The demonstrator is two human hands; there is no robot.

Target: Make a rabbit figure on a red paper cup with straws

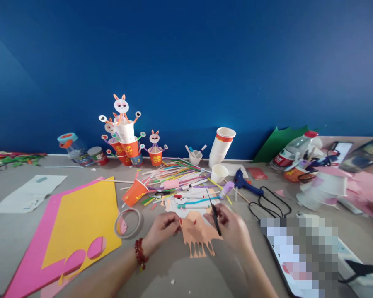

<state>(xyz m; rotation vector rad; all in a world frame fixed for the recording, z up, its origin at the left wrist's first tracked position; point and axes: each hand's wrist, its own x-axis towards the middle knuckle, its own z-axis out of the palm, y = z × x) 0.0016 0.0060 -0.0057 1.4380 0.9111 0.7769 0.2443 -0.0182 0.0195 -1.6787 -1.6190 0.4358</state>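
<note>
Blue wall (186, 74) behind grey table (205, 279)

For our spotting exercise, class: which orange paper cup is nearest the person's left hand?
The tilted orange cup just beyond the tape roll; the other orange cups are farther from the left hand, set back nearer the blue wall.

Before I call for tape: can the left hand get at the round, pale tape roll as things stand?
Probably yes: the left hand is near the tape roll, with nothing visible between them. It seems to pinch the cut peach paper, so it may need to let go first.
</note>
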